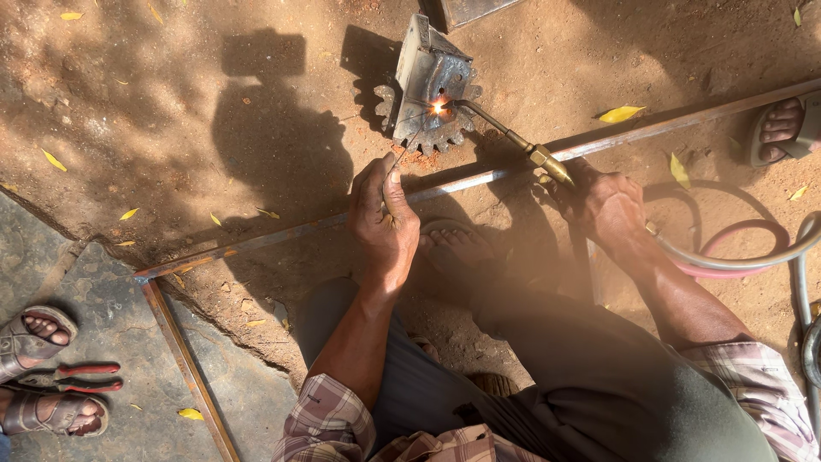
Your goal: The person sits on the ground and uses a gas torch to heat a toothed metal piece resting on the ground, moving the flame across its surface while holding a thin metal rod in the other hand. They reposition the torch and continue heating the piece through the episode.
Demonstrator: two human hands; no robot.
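The left hand (pixel 385 218) is closed, thumb and fingers pinched on a thin filler rod (pixel 409 145) that slants up and far to the glowing spot on the metal workpiece (pixel 428 94). The right hand (pixel 605 205) is clamped around the grip of a gas torch (pixel 513 139), whose brass neck runs left and far so that its tip sits at that same bright orange point. The workpiece is a toothed gear with a grey metal plate standing on it, resting on bare dirt at the far middle of the scene, just beyond the hands. From the right hand, grey and pink hoses (pixel 735 248) loop away to the right and curl on the ground. A long rusty angle-iron frame (pixel 479 180) crosses the scene beneath both hands, rising from near left to far right, with a second bar (pixel 184 368) running from its left corner toward the near edge. The person's own sandalled foot (pixel 453 248) lies between the two hands, just near of the frame. At the near left, another person's sandalled feet (pixel 43 368) stand on a stone slab beside red-handled pliers (pixel 77 378). Another foot (pixel 782 124) shows at the far right edge. Yellow leaves (pixel 620 113) are scattered over the dirt
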